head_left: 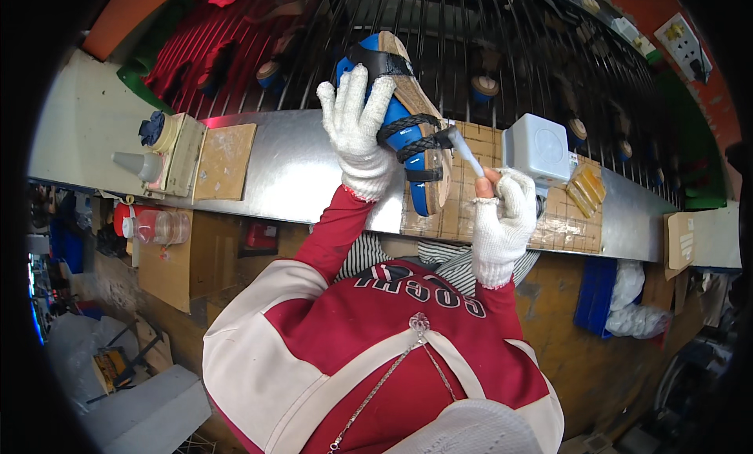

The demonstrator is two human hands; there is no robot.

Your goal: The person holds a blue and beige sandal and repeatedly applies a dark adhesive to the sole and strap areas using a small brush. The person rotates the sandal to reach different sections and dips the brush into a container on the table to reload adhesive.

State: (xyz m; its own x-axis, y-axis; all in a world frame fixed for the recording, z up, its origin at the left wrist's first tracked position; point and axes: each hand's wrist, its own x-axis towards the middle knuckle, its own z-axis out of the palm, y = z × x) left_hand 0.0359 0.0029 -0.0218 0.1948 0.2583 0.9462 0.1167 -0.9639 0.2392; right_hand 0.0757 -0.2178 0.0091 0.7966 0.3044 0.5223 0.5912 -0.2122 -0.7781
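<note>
A sandal with black braided straps and a cork-coloured footbed edge (pixel 423 101) sits on a blue shoe last (pixel 398 110), tilted on its side above the bench. My left hand (pixel 357 120), in a white knit glove, steadies it from the left, fingers stretched along the upper strap; the thumb is hidden. Between thumb and fingers, my gloved right hand (pixel 503 222) pinches a small brush with a pale handle (pixel 468 152). The thumb tip is bare. Dark bristles touch or nearly touch the sandal's edge beside the braided straps. Just beyond the right hand stands a whitish plastic container (pixel 537 146).
A taped cardboard sheet (pixel 561 228) covers part of the metal bench (pixel 294 152). On it lies a yellow translucent block (pixel 586 190). Behind runs a rack of metal rods (pixel 314 46) carrying several shoes. At left are a cardboard square (pixel 225 162) and a cone-shaped spool (pixel 137 165).
</note>
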